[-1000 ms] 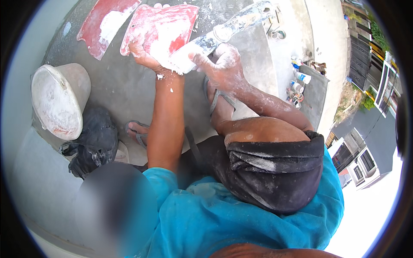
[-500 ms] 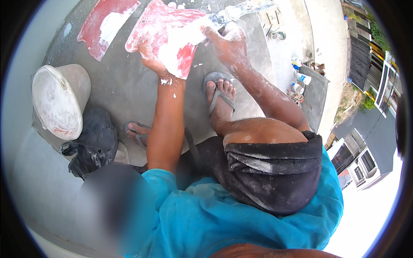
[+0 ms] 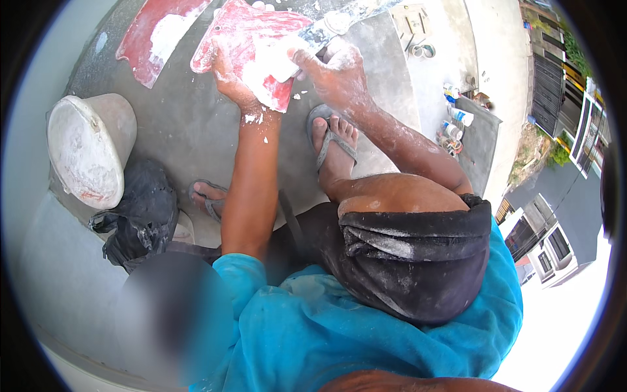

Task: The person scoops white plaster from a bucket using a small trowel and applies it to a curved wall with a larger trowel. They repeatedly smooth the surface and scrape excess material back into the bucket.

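My left hand (image 3: 230, 80) is closed on the near edge of a red plastic spreader (image 3: 245, 29), its fingertips showing past the far edge. White putty (image 3: 261, 68) lies thick on the spreader's right part, with crumbs on my wrist. In my right hand (image 3: 336, 72) is a putty knife (image 3: 336, 24), smeared with putty and bluish-grey. The knife lies against the spreader's right side; its far end runs out to the upper right. Where it meets the putty, my fingers partly hide it. Both hands are dusted white.
A second red spreader (image 3: 147, 46) with putty lies at the upper left. A putty-coated bucket (image 3: 88, 153) and a black plastic bag (image 3: 140, 212) are at the left. My sandalled foot (image 3: 333, 140) rests below the hands. Several small containers (image 3: 454, 127) stand at right, by a grey slab (image 3: 483, 137).
My right hand and the putty knife have moved left and slightly down over the spreader. The left hand still holds the spreader in nearly the same place.
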Demonstrator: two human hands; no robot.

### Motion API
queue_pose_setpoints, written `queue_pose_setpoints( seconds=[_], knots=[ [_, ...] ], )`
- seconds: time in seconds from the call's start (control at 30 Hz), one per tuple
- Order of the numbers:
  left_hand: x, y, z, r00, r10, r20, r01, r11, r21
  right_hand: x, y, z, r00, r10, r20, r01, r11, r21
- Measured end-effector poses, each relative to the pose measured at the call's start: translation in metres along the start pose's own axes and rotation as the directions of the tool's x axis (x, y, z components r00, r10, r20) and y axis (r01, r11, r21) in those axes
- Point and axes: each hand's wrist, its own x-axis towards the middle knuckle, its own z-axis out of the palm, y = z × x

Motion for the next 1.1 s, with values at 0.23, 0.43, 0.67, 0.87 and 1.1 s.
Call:
queue_pose_setpoints(
  seconds=[0.23,0.43,0.67,0.87,1.1],
  knots=[
    [0.001,0.004,-0.007,1.000,0.009,-0.006,-0.009,0.999,-0.032,-0.003,-0.011,0.004,0.990,0.136,0.046,-0.139,0.988,0.061],
    [0.004,0.000,-0.018,0.996,0.082,-0.020,-0.083,0.990,-0.111,-0.007,-0.003,0.009,0.993,0.101,0.062,-0.106,0.991,0.079],
    [0.013,-0.006,-0.036,0.967,0.255,-0.021,-0.252,0.963,0.090,-0.010,0.001,0.016,0.999,0.005,0.054,-0.009,0.997,0.073],
    [0.008,0.003,-0.024,0.982,0.186,-0.041,-0.187,0.982,-0.033,-0.008,-0.024,-0.005,0.976,0.217,0.019,-0.217,0.976,-0.015],
    [0.012,-0.005,-0.038,0.968,0.220,-0.117,-0.234,0.965,-0.121,-0.003,-0.011,0.000,0.978,0.209,0.017,-0.209,0.975,0.074]
  ],
)
